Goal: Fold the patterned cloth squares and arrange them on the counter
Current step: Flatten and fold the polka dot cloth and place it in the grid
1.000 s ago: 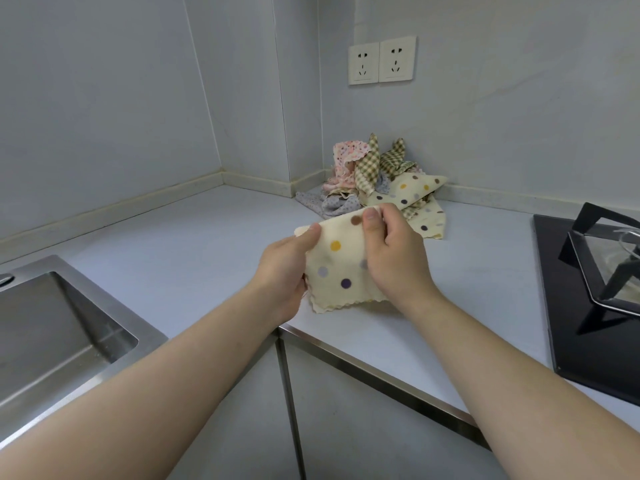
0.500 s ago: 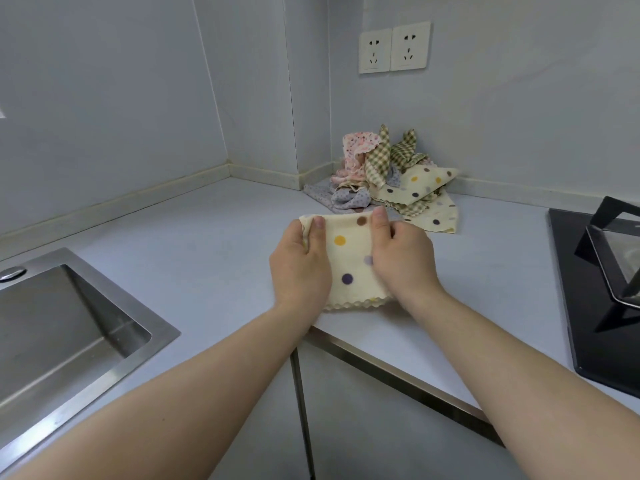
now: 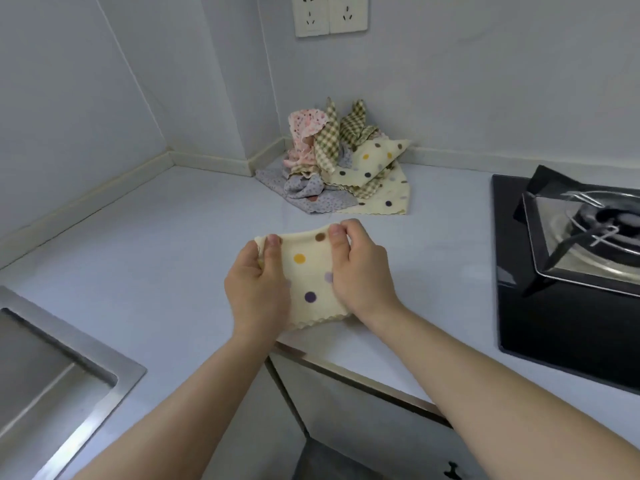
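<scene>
**A soft spotty cloth held in two hands**

The small cream cloth square with coloured dots and a wavy edge (image 3: 306, 278) is up in both hands, over the front part of the pale grey kitchen counter (image 3: 166, 244). The left hand (image 3: 256, 292) pinches its top left corner, thumb on top. The right hand (image 3: 360, 275) pinches the top right corner the same way. The wavy bottom edge hangs down close to the counter; I cannot tell if it touches.

The cloth looks very light, thin and floppy. It probably bends anywhere and will not break. It sags where nobody holds it, so the corners and edges are the best places to hold. It may slide on the smooth counter, so a flat hand could help to press each fold.

At the back corner sits a messy pile of other cloth squares, pink, grey, green-checked and spotty (image 3: 332, 168), well apart from the hands. A shiny metal sink (image 3: 59, 372) is on the left and a black gas stove with a metal burner (image 3: 568, 258) is on the right. The counter between them looks like the safest spot for the folded cloth. White wall sockets (image 3: 329, 13) are high up, out of the way.
</scene>
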A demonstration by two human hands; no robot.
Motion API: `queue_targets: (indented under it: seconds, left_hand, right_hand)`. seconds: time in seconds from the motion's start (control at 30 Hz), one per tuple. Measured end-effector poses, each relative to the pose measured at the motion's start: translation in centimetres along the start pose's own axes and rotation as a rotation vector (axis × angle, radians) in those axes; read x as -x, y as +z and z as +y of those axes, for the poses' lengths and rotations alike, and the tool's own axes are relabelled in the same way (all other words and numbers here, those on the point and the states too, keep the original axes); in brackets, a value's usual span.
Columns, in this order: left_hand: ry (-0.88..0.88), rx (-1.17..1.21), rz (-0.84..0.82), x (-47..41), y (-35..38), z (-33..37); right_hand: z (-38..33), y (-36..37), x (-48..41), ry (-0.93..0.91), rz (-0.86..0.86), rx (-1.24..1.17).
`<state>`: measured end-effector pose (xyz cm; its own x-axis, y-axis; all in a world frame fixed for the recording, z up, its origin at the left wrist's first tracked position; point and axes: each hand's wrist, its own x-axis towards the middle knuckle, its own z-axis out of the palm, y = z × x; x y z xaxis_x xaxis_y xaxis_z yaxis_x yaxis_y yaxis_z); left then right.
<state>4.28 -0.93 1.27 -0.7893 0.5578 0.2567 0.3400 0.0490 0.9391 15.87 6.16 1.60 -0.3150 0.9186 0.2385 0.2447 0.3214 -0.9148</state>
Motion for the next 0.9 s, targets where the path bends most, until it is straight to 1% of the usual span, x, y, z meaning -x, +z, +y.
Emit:
queue_targets:
  seconds: [0.1, 0.2, 0.3, 0.37, 0.47, 0.6, 0.8, 0.9]
  left_hand:
    - [-0.049, -0.008, -0.088, 1.4, 0.1, 4.9]
    - [-0.016, -0.057, -0.246, 3.0, 0.7, 11.6]
    - [0.033, -0.082, -0.474, 6.3, 2.4, 18.6]
    - [0.071, -0.1, -0.598, 9.1, 3.2, 22.7]
    - [0.067, -0.096, -0.791, 13.8, 5.7, 27.5]
    - [0.101, -0.016, -0.975, 22.4, 10.4, 32.4]
    - [0.079, 0.028, -1.185, 37.6, 16.6, 37.2]
    - [0.086, 0.074, -1.249, 44.6, 18.8, 40.0]
  right_hand:
    - [-2.4, -3.6, 0.8, 0.098, 0.043, -0.043]
    - [-6.6, -9.2, 2.5, 0.201, 0.155, -0.026]
    - [-9.7, -16.1, 5.7, 0.315, 0.326, -0.023]
    - [-11.5, -20.1, 8.8, 0.378, 0.442, 0.002]
    - [-13.1, -26.3, 13.0, 0.476, 0.617, 0.005]
    - [-13.1, -36.0, 18.5, 0.533, 0.795, 0.136]
    - [-11.5, -49.1, 29.3, 0.68, 0.914, 0.243]
    - [-11.1, -54.5, 33.5, 0.721, 1.02, 0.252]
